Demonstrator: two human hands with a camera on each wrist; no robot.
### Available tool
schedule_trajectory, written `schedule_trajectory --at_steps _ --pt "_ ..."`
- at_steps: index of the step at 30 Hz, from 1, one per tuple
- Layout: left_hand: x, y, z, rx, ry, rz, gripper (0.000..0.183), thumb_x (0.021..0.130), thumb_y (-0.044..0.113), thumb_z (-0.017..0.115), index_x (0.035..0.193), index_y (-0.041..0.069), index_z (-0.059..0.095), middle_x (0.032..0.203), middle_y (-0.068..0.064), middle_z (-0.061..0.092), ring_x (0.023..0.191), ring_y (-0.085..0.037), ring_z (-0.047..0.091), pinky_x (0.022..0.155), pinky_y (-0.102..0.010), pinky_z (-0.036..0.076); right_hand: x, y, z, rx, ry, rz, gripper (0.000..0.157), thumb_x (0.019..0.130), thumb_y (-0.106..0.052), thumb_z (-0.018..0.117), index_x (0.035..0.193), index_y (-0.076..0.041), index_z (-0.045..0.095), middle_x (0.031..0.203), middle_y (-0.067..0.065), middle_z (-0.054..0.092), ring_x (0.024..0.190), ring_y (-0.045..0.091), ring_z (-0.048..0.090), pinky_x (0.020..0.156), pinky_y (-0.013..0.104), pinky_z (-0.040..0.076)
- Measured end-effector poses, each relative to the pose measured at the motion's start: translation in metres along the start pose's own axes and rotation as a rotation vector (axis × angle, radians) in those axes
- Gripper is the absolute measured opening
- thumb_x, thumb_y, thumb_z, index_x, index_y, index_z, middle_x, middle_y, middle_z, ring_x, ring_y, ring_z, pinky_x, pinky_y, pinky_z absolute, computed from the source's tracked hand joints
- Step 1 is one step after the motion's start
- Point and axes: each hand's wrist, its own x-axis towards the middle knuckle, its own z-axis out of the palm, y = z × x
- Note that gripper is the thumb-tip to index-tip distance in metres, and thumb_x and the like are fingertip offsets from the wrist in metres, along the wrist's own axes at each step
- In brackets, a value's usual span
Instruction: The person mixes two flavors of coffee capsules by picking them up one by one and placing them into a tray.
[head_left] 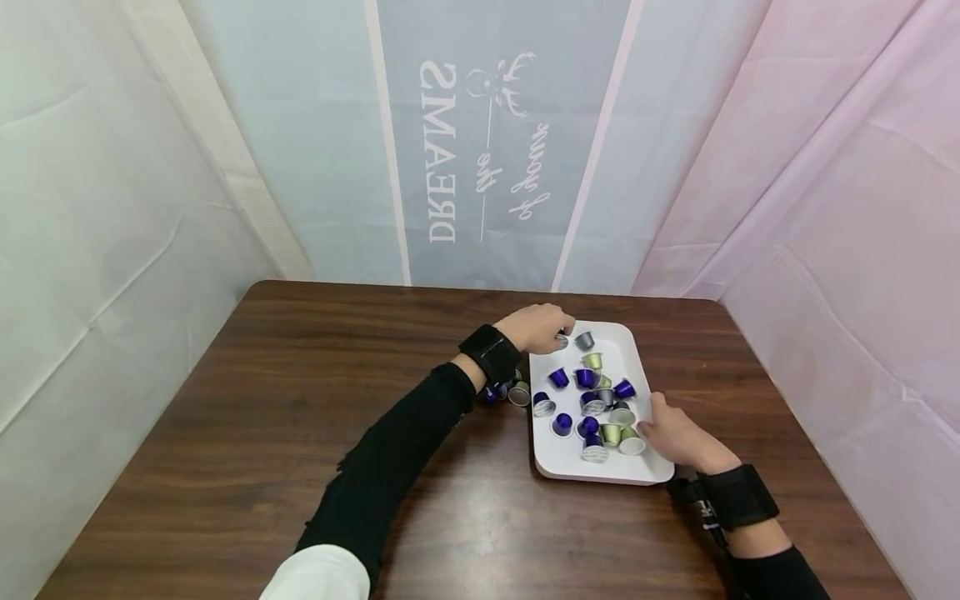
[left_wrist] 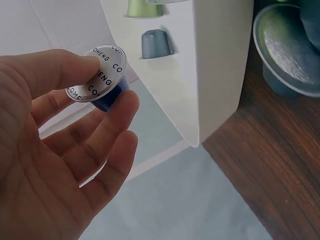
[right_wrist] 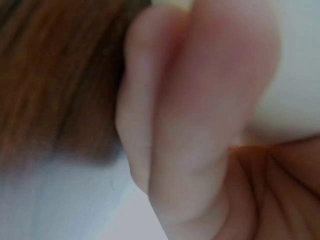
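Note:
Between thumb and fingers, my left hand (head_left: 536, 327) pinches a blue coffee capsule (left_wrist: 114, 95), its silver lettered lid facing the thumb in the left wrist view. That hand is over the far left corner of a white tray (head_left: 555, 462). Blue, green and grey capsules lie scattered in the tray, among them a grey capsule (head_left: 584, 341) close to the left hand. My right hand (head_left: 678, 433) grips the tray's right rim, thumb on the inner side. Close up and blurred, curled fingers (right_wrist: 200, 110) fill the right wrist view beside the pale tray.
Several more capsules (head_left: 518, 393) sit on the wooden table (head_left: 300, 417) left of the tray, partly hidden by the left wrist. Pale cloth curtains (head_left: 480, 258) stand behind the table and along both sides. Each wrist wears a black strap (head_left: 491, 354).

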Motion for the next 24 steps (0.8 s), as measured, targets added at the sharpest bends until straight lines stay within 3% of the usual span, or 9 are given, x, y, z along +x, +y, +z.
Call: schedule_trajectory --at_steps 8,17,24 --pt "0.006 0.004 0.004 0.026 -0.020 0.002 0.019 0.098 0.016 0.049 0.114 0.014 0.059 0.104 0.000 0.054 0.074 -0.011 0.041 0.065 -0.022 0.030 -0.001 0.000 0.001 0.004 -0.008 0.008 0.049 0.097 -0.012 0.045 0.125 0.020 0.020 0.121 0.047 0.038 0.108 0.042 0.051 0.080 0.049 0.045" --pt "0.012 0.005 0.005 0.043 -0.037 -0.002 0.028 0.099 0.017 0.050 0.126 0.013 0.058 0.119 -0.002 0.056 0.095 -0.012 0.052 0.078 -0.024 0.040 -0.001 0.000 0.000 0.008 -0.001 0.002 0.048 0.096 -0.011 0.045 0.124 0.019 0.021 0.121 0.047 0.039 0.106 0.041 0.051 0.079 0.049 0.045" --pt "0.014 0.005 0.008 0.034 -0.036 -0.010 0.029 0.098 0.017 0.051 0.126 0.012 0.059 0.119 -0.002 0.057 0.099 -0.013 0.054 0.079 -0.025 0.042 -0.001 0.000 0.000 0.001 0.001 0.009 0.046 0.096 -0.011 0.046 0.123 0.019 0.022 0.118 0.046 0.041 0.102 0.038 0.053 0.077 0.047 0.045"
